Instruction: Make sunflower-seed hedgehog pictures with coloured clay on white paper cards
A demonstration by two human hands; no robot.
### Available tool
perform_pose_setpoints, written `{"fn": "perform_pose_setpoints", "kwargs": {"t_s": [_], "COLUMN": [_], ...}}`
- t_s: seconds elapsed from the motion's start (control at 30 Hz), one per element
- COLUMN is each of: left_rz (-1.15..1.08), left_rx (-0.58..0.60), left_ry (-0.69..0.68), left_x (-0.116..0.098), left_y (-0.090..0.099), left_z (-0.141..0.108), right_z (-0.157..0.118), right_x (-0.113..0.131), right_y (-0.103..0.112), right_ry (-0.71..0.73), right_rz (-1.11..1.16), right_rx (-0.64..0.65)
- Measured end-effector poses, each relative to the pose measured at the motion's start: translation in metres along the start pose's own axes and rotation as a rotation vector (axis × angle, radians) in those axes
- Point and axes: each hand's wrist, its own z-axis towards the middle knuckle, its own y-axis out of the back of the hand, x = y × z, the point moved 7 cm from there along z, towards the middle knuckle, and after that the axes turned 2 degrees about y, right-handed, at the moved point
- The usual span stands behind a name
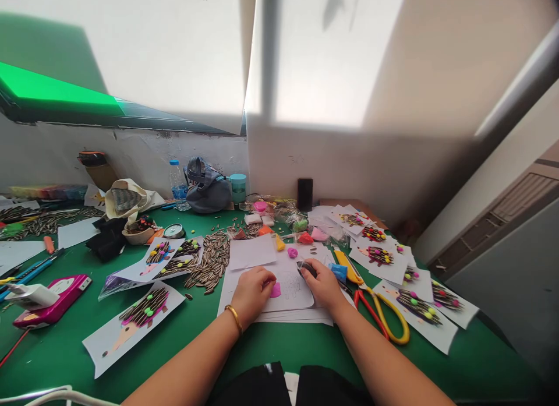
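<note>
My left hand (pixel 253 292) rests on white paper (pixel 290 306), its fingers bent together in a pinch; what is in them, if anything, is hidden. Beside those fingertips a flat magenta piece of clay (pixel 275 289) lies on the sheet, which bears faint drawn lines. My right hand (pixel 324 288) is closed around a small black lump (pixel 308 268) with a clear, shiny edge, perhaps a wrapper. Just beyond the hands sits a pink clay lump (pixel 292 253). A smaller blank paper (pixel 253 252) lies above my left hand.
Sunflower seeds (pixel 212 260) are heaped left of the paper. Yellow-handled scissors (pixel 395 318) and a yellow cutter (pixel 347 266) lie right. Hedgehog pictures (pixel 421 307) cover the right side; another hedgehog picture (pixel 135 324) lies left. Clay packets, a phone (pixel 304 194) and a bag (pixel 207 187) stand behind.
</note>
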Motion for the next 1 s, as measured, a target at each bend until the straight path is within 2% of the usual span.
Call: {"fn": "perform_pose_setpoints", "kwargs": {"t_s": [0.23, 0.53, 0.83, 1.0], "left_rz": [0.203, 0.218, 0.224, 0.269], "left_rx": [0.032, 0.074, 0.017, 0.033], "left_ry": [-0.023, 0.024, -0.007, -0.052], "left_x": [-0.009, -0.010, -0.007, -0.012], "left_y": [-0.005, -0.006, 0.003, 0.003], "left_z": [-0.001, -0.001, -0.006, -0.010], "right_z": [-0.001, 0.000, 0.000, 0.001], "right_x": [-0.001, -0.003, -0.003, -0.003], "right_y": [-0.001, -0.003, -0.002, -0.002], "right_ry": [0.001, 0.001, 0.006, 0.010], "right_rz": [-0.013, -0.015, -0.001, -0.009], "right_rx": [0.002, 0.016, 0.003, 0.002]}}
